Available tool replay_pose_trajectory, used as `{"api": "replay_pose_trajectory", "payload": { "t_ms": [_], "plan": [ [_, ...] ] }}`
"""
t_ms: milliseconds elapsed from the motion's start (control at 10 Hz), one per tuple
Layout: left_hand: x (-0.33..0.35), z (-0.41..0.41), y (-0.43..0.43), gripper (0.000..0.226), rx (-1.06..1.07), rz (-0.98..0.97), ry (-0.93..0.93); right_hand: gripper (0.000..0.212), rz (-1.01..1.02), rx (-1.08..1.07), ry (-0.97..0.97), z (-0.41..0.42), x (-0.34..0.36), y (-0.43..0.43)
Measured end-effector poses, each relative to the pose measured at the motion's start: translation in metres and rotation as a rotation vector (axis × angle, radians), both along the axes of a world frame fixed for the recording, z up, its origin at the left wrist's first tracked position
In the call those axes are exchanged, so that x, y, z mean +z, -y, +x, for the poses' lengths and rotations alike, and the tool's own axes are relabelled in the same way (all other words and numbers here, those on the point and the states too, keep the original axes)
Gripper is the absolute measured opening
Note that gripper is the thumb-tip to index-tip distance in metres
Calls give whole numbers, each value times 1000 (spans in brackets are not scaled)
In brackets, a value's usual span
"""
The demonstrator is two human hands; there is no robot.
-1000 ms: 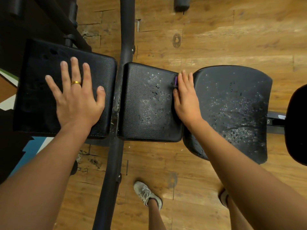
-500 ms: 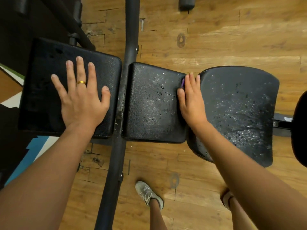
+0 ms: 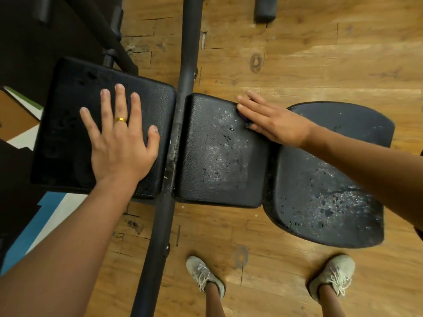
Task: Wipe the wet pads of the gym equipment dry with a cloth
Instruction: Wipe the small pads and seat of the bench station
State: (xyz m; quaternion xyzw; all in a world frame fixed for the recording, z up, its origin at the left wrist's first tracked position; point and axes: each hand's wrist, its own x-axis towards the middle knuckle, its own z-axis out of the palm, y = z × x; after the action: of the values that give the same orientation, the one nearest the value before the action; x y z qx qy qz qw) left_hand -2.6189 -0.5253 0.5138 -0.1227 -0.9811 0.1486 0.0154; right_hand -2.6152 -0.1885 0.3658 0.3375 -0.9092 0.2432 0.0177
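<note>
Left pad (image 3: 68, 138): looks mostly dry, few dark marks near far edge. Left hand (image 3: 119, 145) flat on it, fingers spread, gold ring (image 3: 120, 120), holding nothing. Frame bar (image 3: 169, 161) between pads. Middle pad (image 3: 219, 165): droplets across right half, looks unwiped. Right hand (image 3: 272, 125) at its far right corner, fingers straight and together, pressing purple cloth (image 3: 245, 120); only sliver shows under hand. Seat pad (image 3: 332, 193) at right: heavily beaded. Judgement: about one pad done, two left

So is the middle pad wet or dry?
Wet. Water droplets speckle the middle pad, beside the right hand pressing the cloth.
</note>
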Motion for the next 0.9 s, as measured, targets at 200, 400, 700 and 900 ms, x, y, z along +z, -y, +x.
{"api": "replay_pose_trajectory", "payload": {
  "t_ms": [200, 400, 700, 900],
  "plan": [
    [0, 0, 0, 70, 4, 0, 6, 53, 9, 92, -17, -29, 19, 26],
    [-2, -1, 0, 69, 3, -7, -3, 54, 64, 63, 38, -5, 5, -15],
    [-1, -1, -2, 69, 6, -28, 10, 55, -21, 103, 26, -59, 54, 78],
    [-1, 0, -1, 69, -3, -10, 4, 53, -79, -69, 65, -20, 24, 41]
  ]
}}
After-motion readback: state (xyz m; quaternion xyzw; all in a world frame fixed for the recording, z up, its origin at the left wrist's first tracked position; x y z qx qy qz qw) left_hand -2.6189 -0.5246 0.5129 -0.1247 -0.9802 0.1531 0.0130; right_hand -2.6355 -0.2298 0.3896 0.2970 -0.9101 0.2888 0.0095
